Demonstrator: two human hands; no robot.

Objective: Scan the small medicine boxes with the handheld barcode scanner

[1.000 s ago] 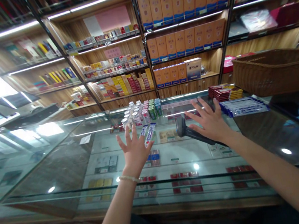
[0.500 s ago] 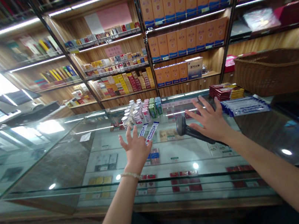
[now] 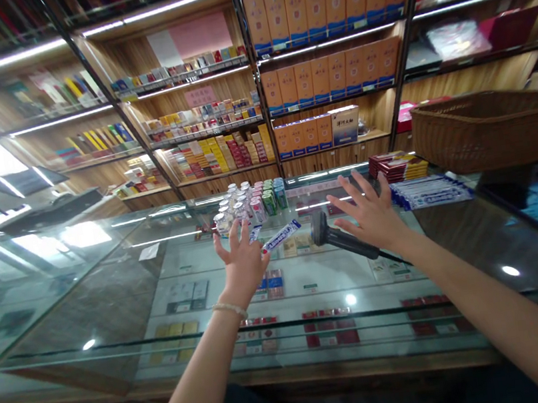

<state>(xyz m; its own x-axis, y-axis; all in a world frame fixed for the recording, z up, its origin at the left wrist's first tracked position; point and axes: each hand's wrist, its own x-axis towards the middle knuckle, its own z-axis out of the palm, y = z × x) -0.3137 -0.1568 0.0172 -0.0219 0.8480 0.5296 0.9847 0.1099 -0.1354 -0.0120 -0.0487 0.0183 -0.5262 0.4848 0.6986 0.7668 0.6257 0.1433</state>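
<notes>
My left hand point(image 3: 243, 266), a beaded bracelet on its wrist, is over the glass counter with fingers spread. By its thumb lies a slim blue-and-white packet point(image 3: 282, 234), its near end touching or very close to the thumb. A second such packet point(image 3: 255, 233) is partly hidden behind the fingers. My right hand point(image 3: 368, 212) is spread open above the counter, holding nothing. Just beside and below its thumb rests a black handheld barcode scanner point(image 3: 343, 239) with its cable trailing right. Whether that hand touches the scanner I cannot tell.
Small bottles and cans point(image 3: 249, 203) stand in rows behind my left hand. At right are a pile of blue-and-white packets point(image 3: 430, 192), red-and-yellow packs point(image 3: 399, 166) and a wicker basket point(image 3: 496, 134). The glass counter point(image 3: 127, 303) holds cigarette packs inside; shelves with orange boxes point(image 3: 316, 9) rise behind.
The nearer packet beside my left thumb has swung clockwise, its far end now pointing more to the right. Both hands stay spread, and the whole view has shifted slightly.
</notes>
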